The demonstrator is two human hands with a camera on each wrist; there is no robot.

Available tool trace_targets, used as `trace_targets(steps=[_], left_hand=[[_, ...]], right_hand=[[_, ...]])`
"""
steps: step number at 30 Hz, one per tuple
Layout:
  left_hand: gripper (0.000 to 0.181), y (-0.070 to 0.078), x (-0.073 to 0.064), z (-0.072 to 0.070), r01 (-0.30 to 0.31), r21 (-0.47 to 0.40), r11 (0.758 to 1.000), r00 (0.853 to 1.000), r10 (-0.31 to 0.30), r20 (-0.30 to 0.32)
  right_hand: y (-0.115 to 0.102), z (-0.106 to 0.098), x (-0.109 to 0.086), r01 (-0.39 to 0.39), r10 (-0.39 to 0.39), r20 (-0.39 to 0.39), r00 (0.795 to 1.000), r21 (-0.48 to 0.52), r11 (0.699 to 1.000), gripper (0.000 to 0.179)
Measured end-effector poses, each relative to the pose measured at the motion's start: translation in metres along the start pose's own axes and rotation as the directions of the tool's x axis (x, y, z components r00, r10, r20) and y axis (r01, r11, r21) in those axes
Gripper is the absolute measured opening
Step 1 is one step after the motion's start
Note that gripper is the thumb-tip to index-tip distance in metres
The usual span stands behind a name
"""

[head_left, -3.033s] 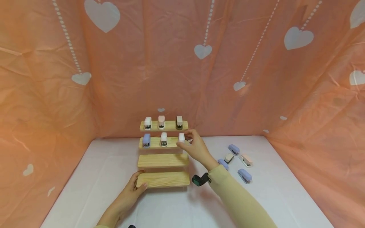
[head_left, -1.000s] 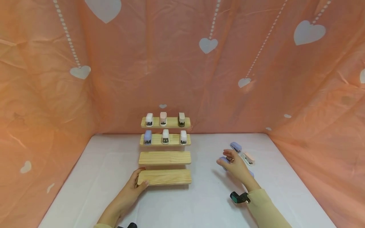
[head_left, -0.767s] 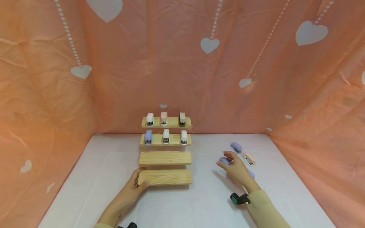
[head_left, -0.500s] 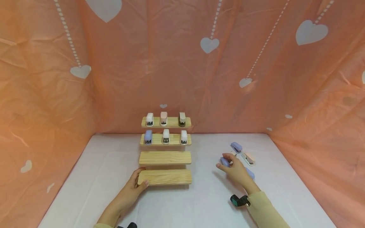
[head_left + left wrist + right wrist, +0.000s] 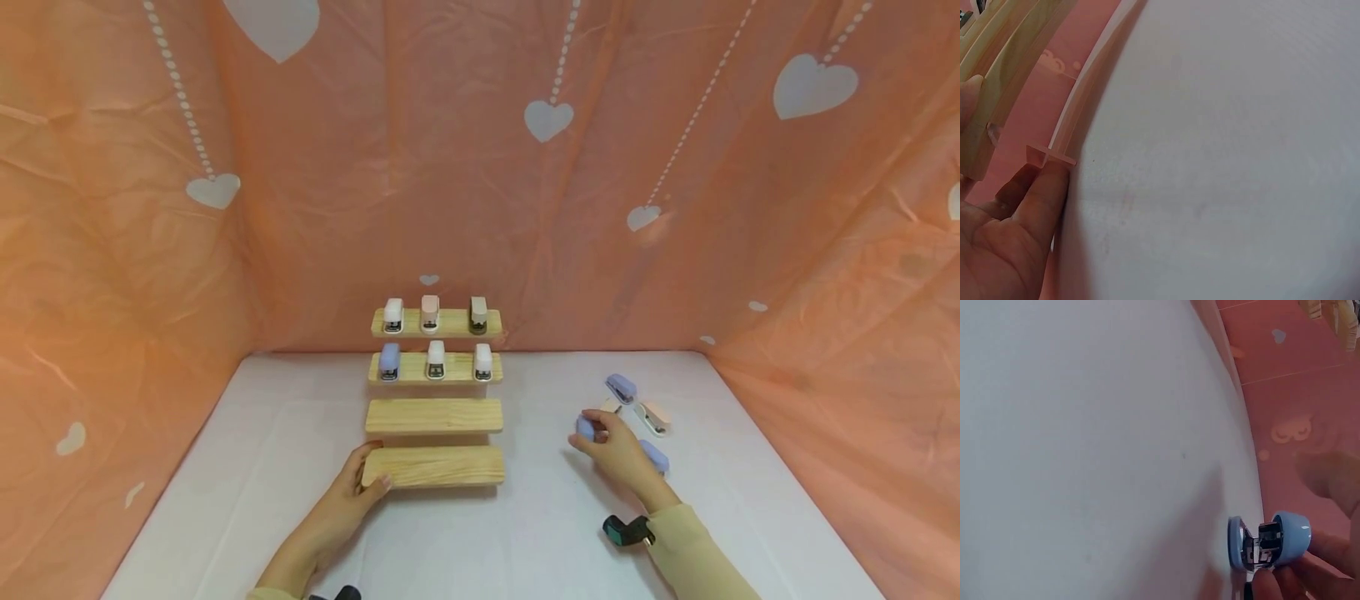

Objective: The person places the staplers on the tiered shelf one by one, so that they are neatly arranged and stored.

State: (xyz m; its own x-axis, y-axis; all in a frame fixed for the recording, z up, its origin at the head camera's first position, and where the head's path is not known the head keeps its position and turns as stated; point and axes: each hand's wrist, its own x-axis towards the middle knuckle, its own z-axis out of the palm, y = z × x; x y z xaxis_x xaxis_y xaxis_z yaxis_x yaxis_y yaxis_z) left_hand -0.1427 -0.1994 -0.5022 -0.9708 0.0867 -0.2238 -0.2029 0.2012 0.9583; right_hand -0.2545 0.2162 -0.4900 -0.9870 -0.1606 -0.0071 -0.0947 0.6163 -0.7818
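A tiered wooden display stand faces me in the head view, its two upper boards bearing small staplers. My left hand grips its lowest board by the left end, thumb on top. In the left wrist view, fingertips of that hand touch the stand's clear foot. Right of the stand, my right hand has its fingers curled about a lavender stapler, low over the table. In the right wrist view the stapler shows its metal front, fingers behind it and the thumb apart from it.
Around the right hand lie a lavender stapler, a pink one, another lavender one and a partly hidden beige one. An orange curtain closes off the back of the white table.
The right hand has left the white stapler on the second board and moved right to the loose staplers. There the lavender stapler has turned and shifted slightly left. The left hand stays put.
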Motion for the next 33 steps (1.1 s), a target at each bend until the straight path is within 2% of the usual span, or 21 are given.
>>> trace_targets(steps=[6, 14, 24, 33], left_hand=[[0.073, 0.0008, -0.0003, -0.0009, -0.002, -0.003, 1.0, 1.0, 0.002, 0.001], [0.074, 0.0023, -0.0016, -0.0017, 0.003, 0.035, 0.999, 1.0, -0.003, 0.007], [0.079, 0.0028, -0.0021, -0.0009, 0.016, 0.027, 1.0, 1.0, -0.016, 0.001], [0.076, 0.0019, -0.0017, -0.0004, 0.018, 0.019, 1.0, 1.0, -0.018, 0.002]], right_hand=[[0.0006, 0.0027, -0.0005, 0.03, -0.03, -0.014, 0.999, -0.025, 0.999, 0.058], [0.0005, 0.0073, -0.0022, -0.011, 0.011, 0.008, 1.0, 0.01, 1.0, 0.048], [0.0023, 0.0049, -0.0033, -0.021, 0.019, 0.066, 0.998, 0.024, 1.0, 0.049], [0.0043, 0.0088, -0.0045, -0.01, 0.009, 0.047, 0.999, 0.02, 1.0, 0.049]])
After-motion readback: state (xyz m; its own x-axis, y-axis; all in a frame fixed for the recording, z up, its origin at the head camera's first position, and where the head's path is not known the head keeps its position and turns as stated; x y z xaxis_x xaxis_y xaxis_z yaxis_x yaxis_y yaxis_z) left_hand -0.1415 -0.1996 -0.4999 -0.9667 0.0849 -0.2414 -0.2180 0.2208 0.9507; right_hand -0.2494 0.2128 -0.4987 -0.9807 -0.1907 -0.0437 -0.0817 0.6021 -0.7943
